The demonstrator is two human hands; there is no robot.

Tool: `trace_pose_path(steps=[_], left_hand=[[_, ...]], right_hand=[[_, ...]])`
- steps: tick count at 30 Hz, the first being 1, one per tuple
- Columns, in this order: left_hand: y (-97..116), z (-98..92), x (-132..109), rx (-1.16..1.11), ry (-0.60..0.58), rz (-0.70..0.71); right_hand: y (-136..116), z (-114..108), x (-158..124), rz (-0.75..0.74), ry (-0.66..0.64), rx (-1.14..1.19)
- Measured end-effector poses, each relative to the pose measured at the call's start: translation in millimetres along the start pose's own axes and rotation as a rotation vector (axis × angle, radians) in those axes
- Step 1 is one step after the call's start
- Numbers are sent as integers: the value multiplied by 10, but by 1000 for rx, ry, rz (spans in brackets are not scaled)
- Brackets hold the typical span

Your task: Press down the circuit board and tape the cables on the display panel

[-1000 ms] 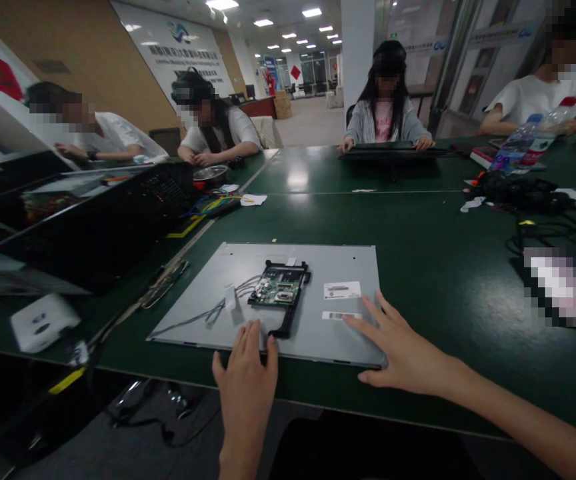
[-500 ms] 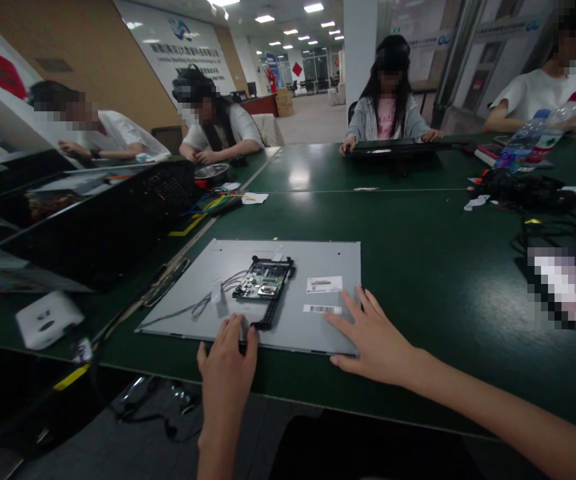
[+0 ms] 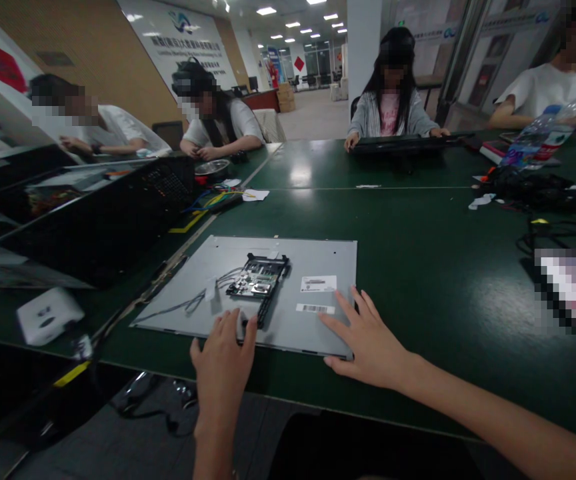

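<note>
Panel [image 3: 291, 327] lies flat on our worktop [image 3: 428, 267], left hand [image 3: 224, 353] and right hand [image 3: 371, 345] unclenched at its near edge, gripping nothing, and we could jolt that circuit board [image 3: 255, 281] if the left slips!

A grey panel [image 3: 285, 303] is being touched by the right hand [image 3: 372, 345] at four o'clock. The left hand [image 3: 223, 360] is being held at seven.

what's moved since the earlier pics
The panel has slid left along the table, the left hand and right hand shifting with it, at its near edge and near right corner. The board still sits on the panel; the white box stayed put.
</note>
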State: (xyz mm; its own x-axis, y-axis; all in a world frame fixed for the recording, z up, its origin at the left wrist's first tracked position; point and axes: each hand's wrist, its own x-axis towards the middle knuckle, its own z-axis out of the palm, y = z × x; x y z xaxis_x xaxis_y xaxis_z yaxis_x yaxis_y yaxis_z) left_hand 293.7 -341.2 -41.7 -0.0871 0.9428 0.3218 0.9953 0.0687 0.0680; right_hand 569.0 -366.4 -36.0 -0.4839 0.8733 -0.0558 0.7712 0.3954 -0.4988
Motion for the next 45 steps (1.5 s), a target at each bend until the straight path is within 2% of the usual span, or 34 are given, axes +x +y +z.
trace_pose_path(steps=[5,9,14,21,24,27,30,36,39,42,45], left_hand=[[229,-51,44,56,43,92],[237,-25,210,113,-36,183],[132,76,555,68,-216,291],[200,217,1184,71,-218,236],[185,247,1350,79,-212,222],[170,252,1343,76,-205,230],[181,222,1220,59,-218,239],[147,71,1044,27,-254,261],[-47,-39,1062,19,-195,232],[-364,-139,1070,52,-96,220],[-664,-178,1020,78,-108,274]], right_hand=[[-5,2,2,10,-3,-3],[-17,-26,3,20,-29,1],[-27,-48,-5,39,-41,-8],[-13,-3,-20,35,-5,-46],[5,4,-25,22,-6,-33],[17,-6,-24,25,-25,-10],[14,-13,-20,32,-27,-13],[0,-11,-24,33,-30,-14],[5,-4,-35,32,-29,-9],[12,11,-41,29,-20,-10],[16,26,-36,26,-26,-19]])
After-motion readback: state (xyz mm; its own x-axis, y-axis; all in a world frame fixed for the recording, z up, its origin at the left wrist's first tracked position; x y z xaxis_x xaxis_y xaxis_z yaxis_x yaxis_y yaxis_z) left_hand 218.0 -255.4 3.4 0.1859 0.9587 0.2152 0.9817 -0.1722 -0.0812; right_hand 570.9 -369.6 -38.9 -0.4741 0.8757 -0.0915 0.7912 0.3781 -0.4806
